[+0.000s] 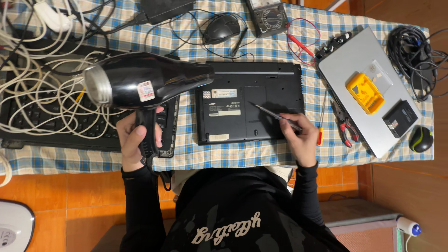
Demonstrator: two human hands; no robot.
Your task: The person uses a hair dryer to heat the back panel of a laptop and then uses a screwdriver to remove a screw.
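Bare checked cloth (233, 156) before laptop (249, 105), cable tangle (42, 93) blocking left, pliers (346, 128) right

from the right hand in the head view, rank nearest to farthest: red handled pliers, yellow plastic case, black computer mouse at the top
1. Red-handled pliers, just to the right hand's right.
2. Yellow plastic case, up-right on the silver laptop.
3. Black computer mouse, far up-left.

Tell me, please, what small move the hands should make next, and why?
Probably the right hand should press the screwdriver tip onto the laptop underside. The tip already points at the panel near the middle. The left hand holds the hair dryer by its handle, nozzle turned away, so it could stay as it is.
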